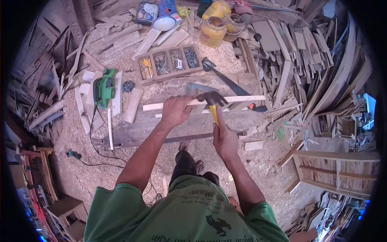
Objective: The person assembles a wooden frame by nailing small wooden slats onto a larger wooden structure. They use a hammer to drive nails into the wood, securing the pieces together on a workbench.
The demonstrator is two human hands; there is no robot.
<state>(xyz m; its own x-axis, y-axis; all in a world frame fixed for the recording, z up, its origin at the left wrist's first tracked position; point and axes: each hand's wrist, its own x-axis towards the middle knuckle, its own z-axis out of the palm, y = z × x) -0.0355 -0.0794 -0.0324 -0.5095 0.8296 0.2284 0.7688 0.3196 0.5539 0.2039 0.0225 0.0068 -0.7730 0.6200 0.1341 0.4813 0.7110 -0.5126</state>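
Observation:
My left hand [177, 111] is closed over a long pale wooden strip [246, 98] that lies across the workbench [153, 131]. In my right hand [226, 142] is a claw hammer [212, 98], gripped by its yellow handle. The dark hammer head is over the strip, just right of my left fingers; whether it touches the wood I cannot tell. Any nail there is hidden. Behind the strip, a long black tool with an orange part [227, 80] lies slantwise on the bench.
A divided wooden tray [171, 74] of nails and small hardware sits beyond the strip. To the left stands a green power planer [104, 89] with its cord trailing down. Yellow tubs [212, 34] and a white bowl [163, 23] are farther back. Scrap wood [298, 44] is piled right.

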